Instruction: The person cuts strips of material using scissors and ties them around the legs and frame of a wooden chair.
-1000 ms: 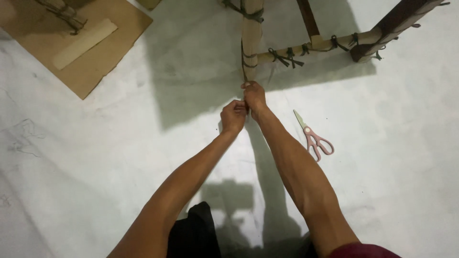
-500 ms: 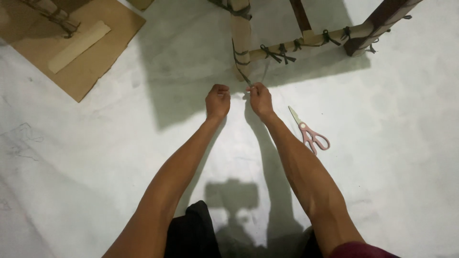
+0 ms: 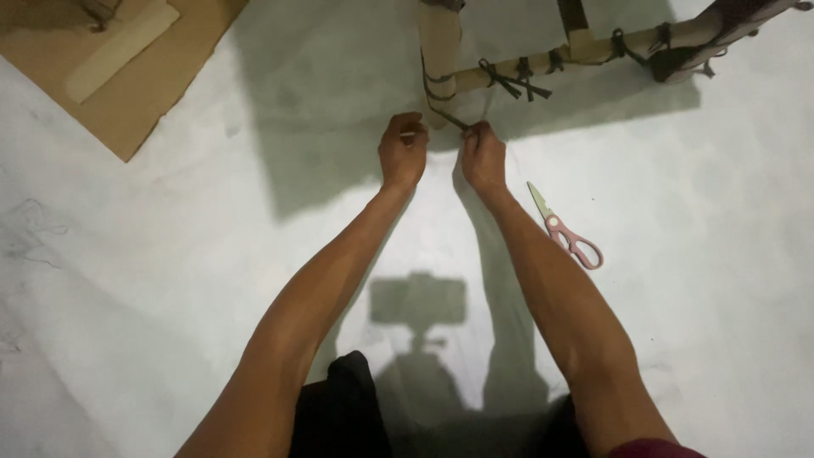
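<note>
Head view: both hands' fingers [image 3: 475,134] pinching cord [image 3: 443,112].

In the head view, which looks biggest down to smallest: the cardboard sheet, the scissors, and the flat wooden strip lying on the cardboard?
1. Cardboard sheet, partly cut off by the frame edge.
2. Flat wooden strip on it.
3. Pink-handled scissors on the floor; close to the strip in length, but slimmer.

A pale grey concrete floor [image 3: 170,280] fills the view, scuffed and marked with faint scribbles toward its left edge. A flat sheet of brown cardboard [image 3: 127,93] lies at the top left corner, with a lighter strip [image 3: 123,49] on it. Light from above casts hard, dark shadows on the floor at the top centre and the bottom centre.
</note>
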